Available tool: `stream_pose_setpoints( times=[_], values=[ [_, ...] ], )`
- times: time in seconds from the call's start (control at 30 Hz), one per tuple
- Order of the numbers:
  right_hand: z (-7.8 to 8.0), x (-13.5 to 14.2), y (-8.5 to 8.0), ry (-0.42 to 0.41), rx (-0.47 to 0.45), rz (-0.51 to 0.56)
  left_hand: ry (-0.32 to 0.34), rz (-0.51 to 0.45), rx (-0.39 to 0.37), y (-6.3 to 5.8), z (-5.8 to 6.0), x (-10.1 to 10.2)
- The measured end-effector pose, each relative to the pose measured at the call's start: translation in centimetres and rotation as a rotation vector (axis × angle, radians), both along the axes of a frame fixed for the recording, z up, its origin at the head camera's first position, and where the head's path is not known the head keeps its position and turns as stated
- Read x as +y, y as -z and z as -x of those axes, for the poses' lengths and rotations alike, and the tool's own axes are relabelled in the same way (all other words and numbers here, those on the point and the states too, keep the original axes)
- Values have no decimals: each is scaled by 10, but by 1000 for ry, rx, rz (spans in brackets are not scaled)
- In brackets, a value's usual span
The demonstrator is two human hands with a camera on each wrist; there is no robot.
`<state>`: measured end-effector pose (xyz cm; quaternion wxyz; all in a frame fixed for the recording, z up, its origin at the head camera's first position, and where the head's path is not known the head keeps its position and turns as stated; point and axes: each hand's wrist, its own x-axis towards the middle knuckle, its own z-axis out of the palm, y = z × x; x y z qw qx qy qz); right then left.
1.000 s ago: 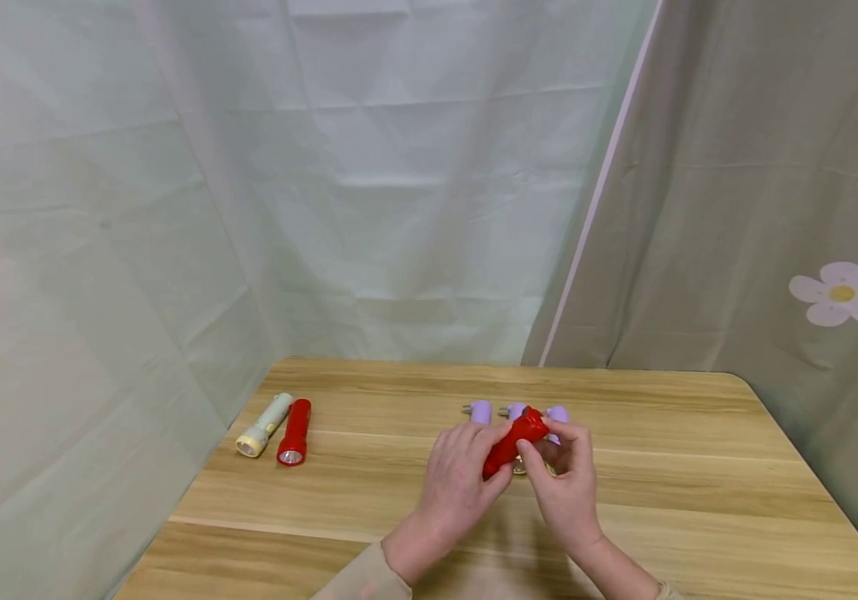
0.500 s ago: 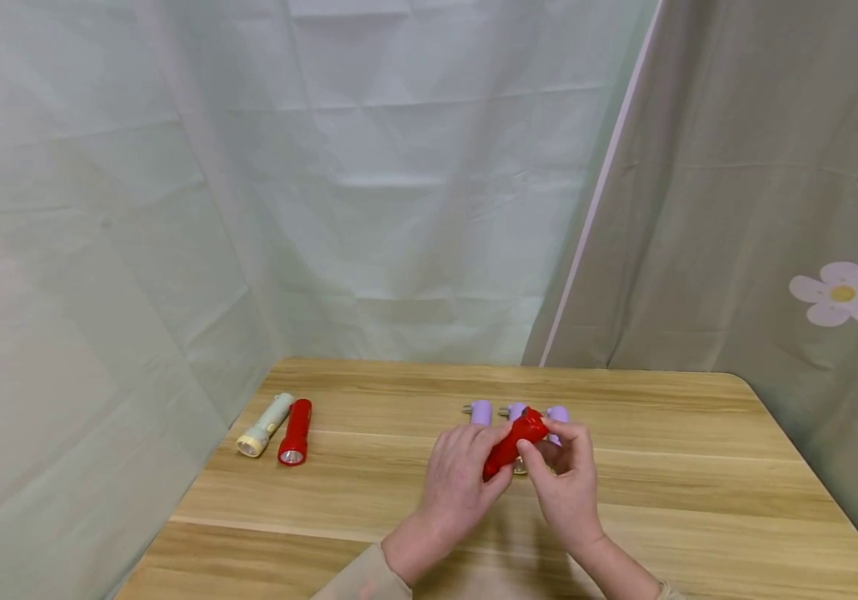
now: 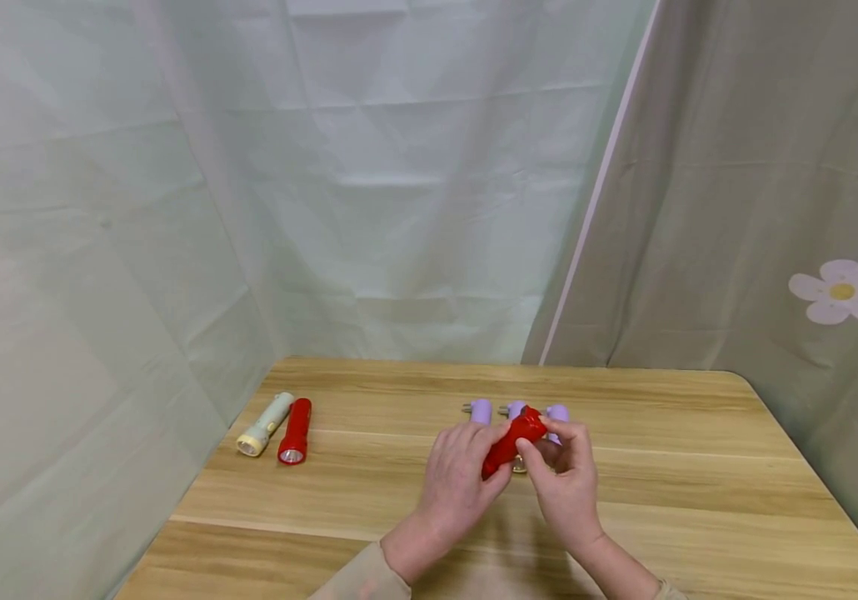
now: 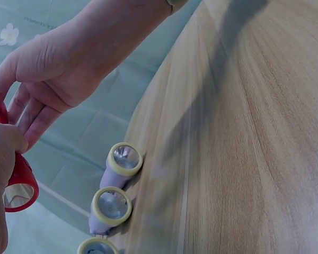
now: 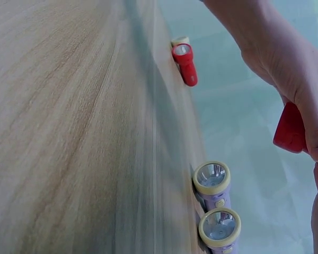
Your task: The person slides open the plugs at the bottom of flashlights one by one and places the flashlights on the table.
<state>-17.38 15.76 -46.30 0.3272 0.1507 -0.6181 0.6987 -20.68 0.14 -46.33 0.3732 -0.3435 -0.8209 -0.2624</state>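
Note:
A red flashlight [image 3: 506,451] is held up over the table in both hands. My left hand [image 3: 453,477] grips its body, and the lens end [image 4: 20,196] shows below that hand in the left wrist view. With thumb and fingers, my right hand [image 3: 570,492] pinches the tail end. Behind the hands three purple flashlights stand in a row: a left one [image 3: 481,412], a middle one [image 3: 515,408] and a right one [image 3: 558,413]. Their cream-rimmed lenses face the wrist cameras, and small prongs stick out at their tails. The hands partly hide them in the head view.
At the left of the wooden table [image 3: 249,517] lie another red flashlight [image 3: 296,429] and a pale green one [image 3: 266,423] with a cream head, side by side. A pale curtain [image 3: 414,208] hangs behind the table, and a grey flowered curtain [image 3: 706,250] is at the right.

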Motion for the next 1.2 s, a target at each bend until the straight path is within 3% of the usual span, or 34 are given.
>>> stream_pose_setpoints(
  times=[0.47,1.2],
  values=[
    [0,-2,-2,3,-20,14,10,-5,3,-2,2,-1],
    [0,-3,-2,-17,22,5,11,-6,8,-1,2,-2]
  ],
)
